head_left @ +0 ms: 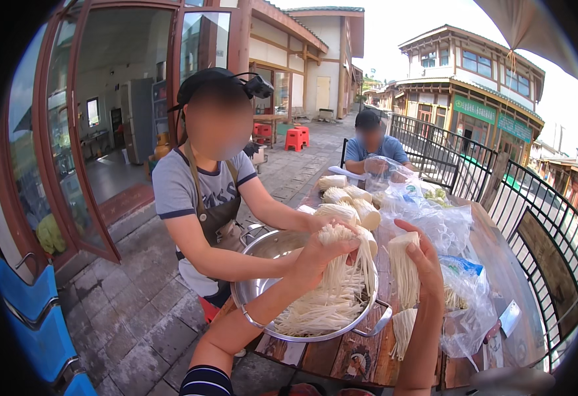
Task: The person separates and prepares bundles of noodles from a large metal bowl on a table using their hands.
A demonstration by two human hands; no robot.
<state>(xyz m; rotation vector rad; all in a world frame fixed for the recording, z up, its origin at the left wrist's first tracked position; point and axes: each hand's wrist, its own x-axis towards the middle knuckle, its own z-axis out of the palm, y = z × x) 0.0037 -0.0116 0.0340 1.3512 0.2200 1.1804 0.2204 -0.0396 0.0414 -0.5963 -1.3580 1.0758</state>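
Note:
My left hand [321,255], a bangle on its wrist, grips a loose bunch of enoki mushrooms [341,237] above a wide metal pan. Torn strands hang down from it. My right hand [425,262] holds a compact enoki bundle [404,270] upright to the right of the pan. Separated enoki strands [318,307] fill much of the two-handled pan [384,321]. Another piece of enoki [404,332] lies on the wooden table below my right hand. A co-worker's hands are close behind my left hand, over the pan, and partly hidden by it.
Whole enoki bundles [337,196] lie behind the pan. Clear plastic bags [432,218] cover the table's right part. A cleaver [509,318] rests near the right edge. A co-worker in an apron [219,218] stands at the left; another person [375,148] sits at the far end.

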